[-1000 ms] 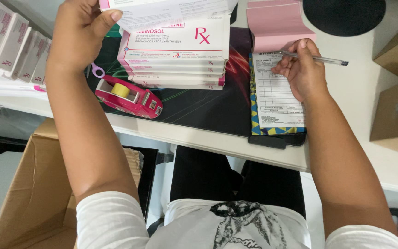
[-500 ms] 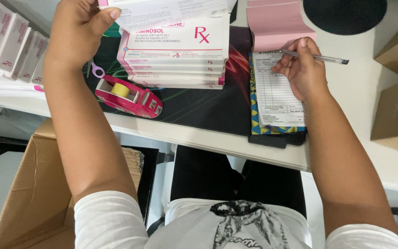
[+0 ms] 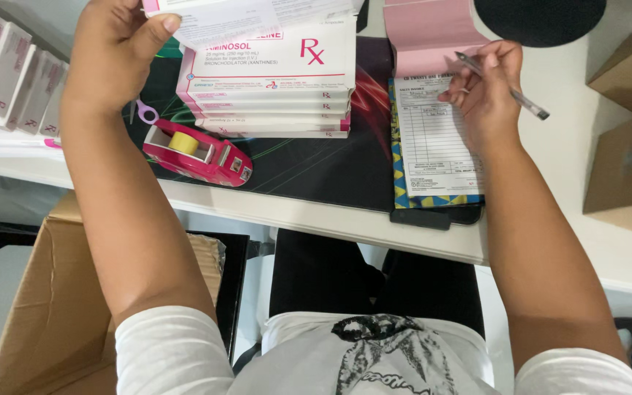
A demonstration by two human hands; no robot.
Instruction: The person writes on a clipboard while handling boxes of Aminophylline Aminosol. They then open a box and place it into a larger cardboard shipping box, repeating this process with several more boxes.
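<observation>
My left hand point(image 3: 115, 47) grips the left end of a white paper sheet point(image 3: 257, 18) held above a stack of flat white-and-pink medicine boxes point(image 3: 268, 91). My right hand point(image 3: 484, 91) holds a silver pen point(image 3: 502, 86) with its tip on a printed form pad point(image 3: 433, 143) that has a blue-and-yellow patterned border. The pad's pink page point(image 3: 426, 33) is folded back beyond it. Both lie on a black desk mat point(image 3: 309, 172) on a white table point(image 3: 294, 219).
A pink tape dispenser point(image 3: 195, 153) with a yellow roll sits by my left forearm, purple-handled scissors point(image 3: 144, 113) behind it. More white boxes point(image 3: 9, 73) stand at far left. Brown cartons point(image 3: 627, 146) sit at right; an open cardboard box point(image 3: 45, 307) rests on the floor.
My right hand has tilted the pen slightly on the form. My left hand still holds the sheet above the boxes, barely shifted.
</observation>
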